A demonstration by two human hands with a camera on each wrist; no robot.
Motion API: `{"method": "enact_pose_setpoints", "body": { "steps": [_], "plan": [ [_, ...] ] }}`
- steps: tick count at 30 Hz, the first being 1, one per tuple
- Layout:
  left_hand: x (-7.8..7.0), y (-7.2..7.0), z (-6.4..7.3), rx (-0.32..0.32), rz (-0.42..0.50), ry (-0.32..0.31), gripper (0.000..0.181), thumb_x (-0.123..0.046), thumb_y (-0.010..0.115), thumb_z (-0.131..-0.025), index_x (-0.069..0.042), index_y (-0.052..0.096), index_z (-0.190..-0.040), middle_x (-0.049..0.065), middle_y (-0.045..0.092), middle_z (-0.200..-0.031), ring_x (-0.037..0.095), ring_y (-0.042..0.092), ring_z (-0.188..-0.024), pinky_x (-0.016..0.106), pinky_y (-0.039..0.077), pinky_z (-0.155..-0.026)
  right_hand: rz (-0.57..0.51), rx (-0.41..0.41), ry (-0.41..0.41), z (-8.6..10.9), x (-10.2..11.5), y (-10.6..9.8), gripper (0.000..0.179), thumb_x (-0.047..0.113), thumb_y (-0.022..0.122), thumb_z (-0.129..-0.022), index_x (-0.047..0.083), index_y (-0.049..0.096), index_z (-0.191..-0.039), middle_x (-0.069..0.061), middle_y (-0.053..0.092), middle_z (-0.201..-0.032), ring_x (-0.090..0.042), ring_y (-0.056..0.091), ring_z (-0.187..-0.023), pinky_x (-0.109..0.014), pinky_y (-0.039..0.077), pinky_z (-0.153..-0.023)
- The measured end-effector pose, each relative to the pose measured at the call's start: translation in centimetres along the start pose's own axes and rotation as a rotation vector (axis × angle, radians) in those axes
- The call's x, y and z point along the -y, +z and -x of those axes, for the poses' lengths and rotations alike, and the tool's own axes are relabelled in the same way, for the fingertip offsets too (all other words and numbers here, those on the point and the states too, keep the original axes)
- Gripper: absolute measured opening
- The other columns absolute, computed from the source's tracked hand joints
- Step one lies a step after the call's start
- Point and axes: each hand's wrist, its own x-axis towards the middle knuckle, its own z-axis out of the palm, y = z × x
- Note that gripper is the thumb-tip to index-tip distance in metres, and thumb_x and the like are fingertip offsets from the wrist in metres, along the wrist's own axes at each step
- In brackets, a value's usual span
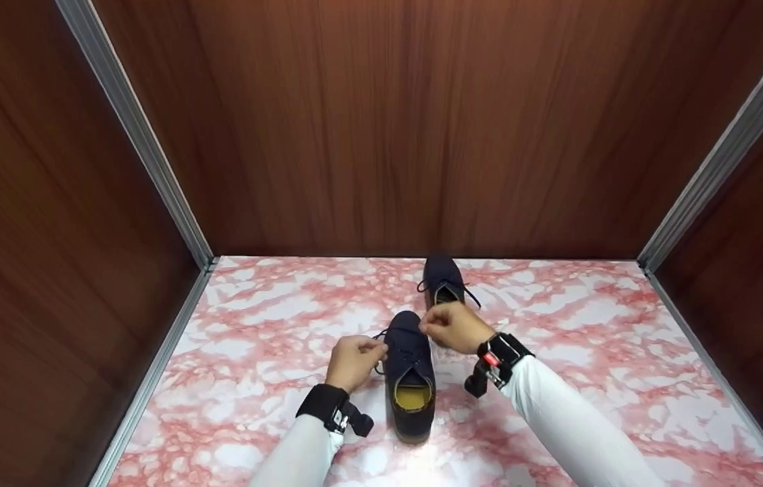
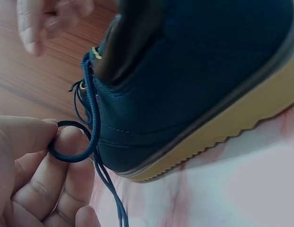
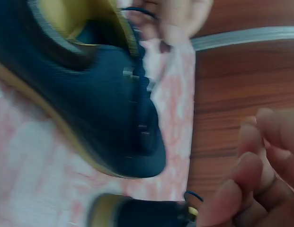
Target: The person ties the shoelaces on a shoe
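Observation:
A dark navy lace-up shoe (image 1: pixel 410 368) with a yellow lining stands on the surface between the two hands, toe pointing away. At its left side my left hand (image 1: pixel 354 362) pinches a loop of the dark shoelace (image 2: pixel 93 109) between thumb and forefinger; the lace's loose ends hang below in the left wrist view. My right hand (image 1: pixel 459 329) hovers at the right of the toe, fingers loosely bent, with no lace seen between them in the right wrist view. Beyond that hand lies the matching shoe (image 1: pixel 441 270), its heel part hidden by the hand.
Brown wood-look panels (image 1: pixel 381 135) rise at the back and both sides, framed by grey metal strips (image 1: pixel 145 142). Underneath is a red-and-white marbled surface (image 1: pixel 273 318). The second shoe sits close to the back panel, with its lace ends sticking out sideways.

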Motion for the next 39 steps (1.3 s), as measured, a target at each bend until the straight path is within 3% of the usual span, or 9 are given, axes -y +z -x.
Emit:
{"method": "enact_pose_setpoints", "body": {
  "steps": [6, 8, 13, 16, 19, 24, 29, 34, 39],
  "plan": [
    [-0.2, -0.2, -0.3, -0.003, 0.039, -0.065, 0.015, -0.02, 0.076, -0.094, -0.006, 0.082, -0.096, 0.005, 0.079, -0.079, 0.008, 0.069, -0.068, 0.025, 0.053, -0.068, 0.085, 0.181, -0.074, 1.1, 0.2, 2.5, 0.016, 0.012, 0.071, -0.097, 0.008, 0.079, -0.111, -0.006, 0.076, -0.086, -0.003, 0.059, -0.071, -0.02, 0.05, -0.066],
    [-0.2, -0.2, -0.3, -0.003, 0.04, -0.092, 0.016, -0.021, 0.075, -0.094, -0.007, 0.082, -0.095, 0.006, 0.08, -0.08, 0.009, 0.068, -0.066, 0.024, 0.051, -0.064, 0.123, 0.236, -0.095, 1.3, 0.5, 3.3, 0.022, 0.011, 0.07, -0.098, 0.008, 0.078, -0.118, -0.008, 0.08, -0.101, -0.004, 0.061, -0.079, -0.021, 0.052, -0.073],
    [-0.2, 0.0, -0.6, -0.008, 0.05, -0.144, 0.019, -0.023, 0.074, -0.094, -0.006, 0.081, -0.093, 0.006, 0.08, -0.08, 0.011, 0.067, -0.065, 0.023, 0.046, -0.059, 0.155, 0.313, -0.106, 1.3, 1.0, 4.3, 0.025, 0.011, 0.068, -0.098, 0.007, 0.076, -0.121, -0.009, 0.08, -0.111, -0.005, 0.064, -0.087, -0.023, 0.053, -0.08],
    [-0.2, 0.1, -0.7, -0.004, 0.095, -0.181, 0.022, -0.022, 0.072, -0.095, -0.001, 0.079, -0.092, 0.007, 0.08, -0.079, 0.016, 0.072, -0.068, 0.022, 0.045, -0.058, 0.135, 0.32, -0.102, 1.4, 0.9, 4.4, 0.02, 0.012, 0.071, -0.096, 0.006, 0.077, -0.115, -0.007, 0.078, -0.09, -0.002, 0.06, -0.076, -0.02, 0.051, -0.073],
    [-0.3, 0.1, -0.7, 0.005, 0.159, -0.207, 0.021, -0.019, 0.07, -0.096, 0.001, 0.076, -0.092, 0.012, 0.08, -0.082, 0.02, 0.076, -0.068, 0.026, 0.053, -0.06, 0.087, 0.318, -0.09, 1.4, 0.6, 4.4, 0.014, 0.013, 0.075, -0.094, 0.007, 0.077, -0.106, 0.001, 0.064, -0.069, 0.0, 0.051, -0.061, -0.017, 0.044, -0.06],
    [-0.2, 0.0, -0.8, 0.027, 0.193, -0.205, 0.019, -0.016, 0.067, -0.096, 0.002, 0.073, -0.092, 0.015, 0.08, -0.083, 0.016, 0.075, -0.065, 0.042, 0.064, -0.075, -0.01, 0.278, -0.071, 1.5, 0.2, 4.5, 0.015, 0.018, 0.079, -0.092, 0.006, 0.07, -0.092, 0.01, 0.051, -0.064, 0.002, 0.045, -0.055, -0.016, 0.037, -0.053],
    [0.1, -0.3, -1.0, 0.055, 0.189, -0.199, 0.021, -0.018, 0.068, -0.098, 0.002, 0.072, -0.091, 0.011, 0.079, -0.077, 0.016, 0.074, -0.063, 0.046, 0.065, -0.076, -0.067, 0.221, -0.076, 1.6, -0.2, 4.6, 0.02, 0.021, 0.075, -0.096, 0.005, 0.069, -0.086, 0.011, 0.051, -0.065, 0.003, 0.045, -0.057, -0.016, 0.037, -0.056],
    [0.5, -1.2, -1.5, -0.008, 0.158, -0.236, 0.02, -0.021, 0.069, -0.096, -0.002, 0.072, -0.09, 0.008, 0.078, -0.076, 0.014, 0.072, -0.061, 0.039, 0.063, -0.066, -0.122, 0.182, -0.024, 1.7, -0.2, 4.7, 0.021, 0.02, 0.07, -0.1, 0.003, 0.07, -0.087, 0.012, 0.052, -0.063, 0.002, 0.047, -0.057, -0.017, 0.039, -0.055],
    [1.2, -2.0, -2.1, -0.111, -0.002, -0.209, 0.014, -0.021, 0.068, -0.091, -0.008, 0.073, -0.09, 0.01, 0.078, -0.085, 0.02, 0.073, -0.07, 0.027, 0.053, -0.062, -0.175, 0.178, 0.034, 2.0, -0.3, 4.7, 0.022, 0.017, 0.066, -0.101, -0.002, 0.069, -0.09, 0.009, 0.051, -0.061, -0.002, 0.049, -0.055, -0.018, 0.041, -0.051]
  ]
}}
